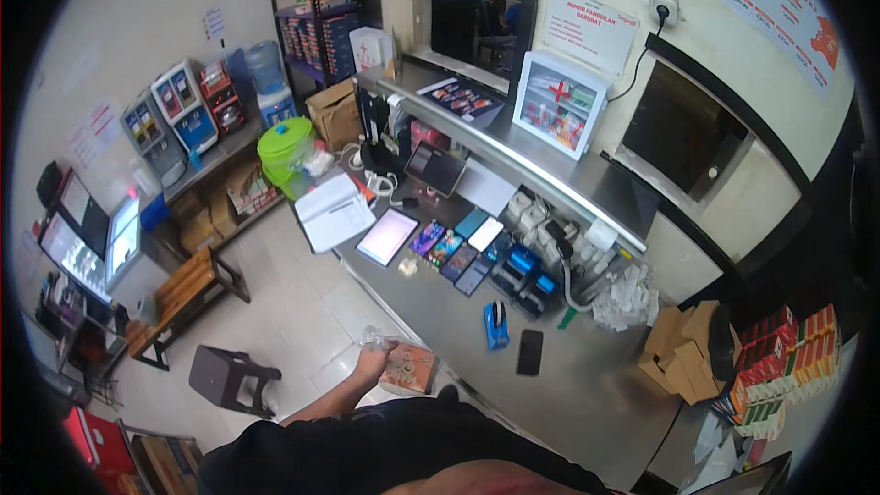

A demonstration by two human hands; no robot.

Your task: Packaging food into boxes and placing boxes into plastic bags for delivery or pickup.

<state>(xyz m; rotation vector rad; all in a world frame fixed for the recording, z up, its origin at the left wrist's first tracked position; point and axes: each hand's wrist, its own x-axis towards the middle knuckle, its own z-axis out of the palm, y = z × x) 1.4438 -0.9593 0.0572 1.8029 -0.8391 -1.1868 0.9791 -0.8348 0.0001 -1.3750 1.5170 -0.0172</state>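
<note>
My left hand is closed on the gathered top of a clear plastic bag. An orange printed box hangs or rests just right of that hand, beside the edge of the steel counter; whether it is inside the bag I cannot tell. My right hand is out of view. On the counter before me lie a black smartphone, a blue tape dispenser, a lit tablet and several phones in rows.
A card terminal stand, cables and adapters crowd the counter's back. Crumpled plastic bags, an open cardboard box and stacked folded cartons stand at the right. A dark plastic stool and wooden bench are at the left.
</note>
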